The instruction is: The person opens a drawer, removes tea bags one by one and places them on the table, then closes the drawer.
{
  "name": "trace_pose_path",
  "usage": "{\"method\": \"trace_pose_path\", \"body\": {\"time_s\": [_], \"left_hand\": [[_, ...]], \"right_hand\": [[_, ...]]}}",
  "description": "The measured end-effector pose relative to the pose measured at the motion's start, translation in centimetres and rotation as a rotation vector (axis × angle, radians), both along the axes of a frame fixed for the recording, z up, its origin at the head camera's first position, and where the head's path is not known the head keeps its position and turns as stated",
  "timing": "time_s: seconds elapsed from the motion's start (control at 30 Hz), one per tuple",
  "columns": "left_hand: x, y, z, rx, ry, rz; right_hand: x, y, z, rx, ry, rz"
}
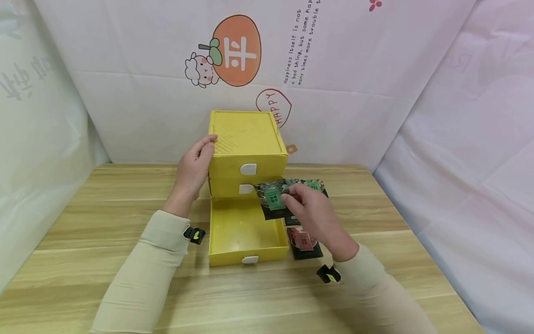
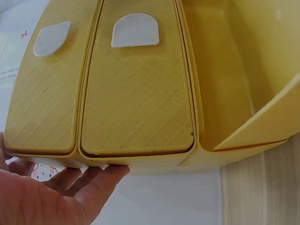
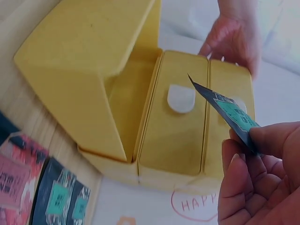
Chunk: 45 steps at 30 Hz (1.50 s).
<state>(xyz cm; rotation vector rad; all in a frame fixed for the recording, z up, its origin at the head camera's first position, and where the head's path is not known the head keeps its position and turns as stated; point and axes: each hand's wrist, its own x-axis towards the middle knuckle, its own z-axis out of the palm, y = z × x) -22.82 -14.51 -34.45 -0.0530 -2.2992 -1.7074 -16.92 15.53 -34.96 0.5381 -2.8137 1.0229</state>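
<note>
A yellow three-drawer box (image 1: 248,132) stands on the table, its bottom drawer (image 1: 227,259) pulled out and bare inside. The upper two drawers, with white tabs, are closed. My left hand (image 1: 193,167) rests against the box's left side, fingers fairly straight along it in the left wrist view. Between thumb and fingers, my right hand (image 1: 314,213) pinches a flat dark sachet (image 1: 273,199) with a green label. It is held above the right part of the open drawer, tilted, apart from the box in the right wrist view.
Right of the drawer, a red-labelled sachet (image 1: 303,243) lies on the wooden table (image 1: 125,222). Green-labelled sachets (image 3: 58,197) lie beside it, partly hidden by my right hand in the head view. A printed white cloth (image 1: 146,116) hangs behind the box.
</note>
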Motion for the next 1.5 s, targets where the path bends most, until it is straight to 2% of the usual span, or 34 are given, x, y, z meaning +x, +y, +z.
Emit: {"method": "trace_pose_path", "body": {"time_s": [0.27, 0.57, 0.87, 1.17, 1.5], "left_hand": [[0.0, 0.0, 0.0, -0.01, 0.003, 0.006], [0.0, 0.0, 0.0, -0.006, 0.005, 0.002], [0.1, 0.1, 0.1, -0.01, 0.003, 0.004], [0.0, 0.1, -0.1, -0.005, 0.001, -0.004], [0.0, 0.0, 0.0, 0.004, 0.003, 0.0]], "right_hand": [[-0.7, 2.4, 0.0, -0.004, 0.032, -0.033], [-1.0, 5.1, -0.3, 0.038, 0.003, -0.074], [-1.1, 8.4, -1.5, 0.079, -0.064, -0.139], [-1.0, 11.6, -3.3, 0.098, -0.133, -0.156], [-0.9, 13.2, -4.6, 0.131, -0.164, -0.178]]}}
